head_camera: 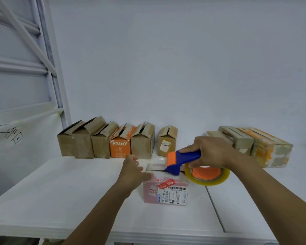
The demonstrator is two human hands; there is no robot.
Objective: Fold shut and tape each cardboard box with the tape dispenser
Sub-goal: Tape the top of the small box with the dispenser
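A small pink-and-white box [166,190] with a barcode label stands on the white table [69,191] in front of me. My left hand [133,171] holds its left top edge, fingers curled over the flap. My right hand [210,152] grips the blue handle of the tape dispenser [182,160], whose orange-and-blue head lies on the box's top. Its roll of clear tape [208,174] hangs off the box's right side.
Several brown boxes with open flaps and an orange "PRAMY" box [120,146] line the back wall. Taped boxes [265,147] lie at the back right. A white metal rack [48,68] stands at the left. A seam in the table runs down at the right.
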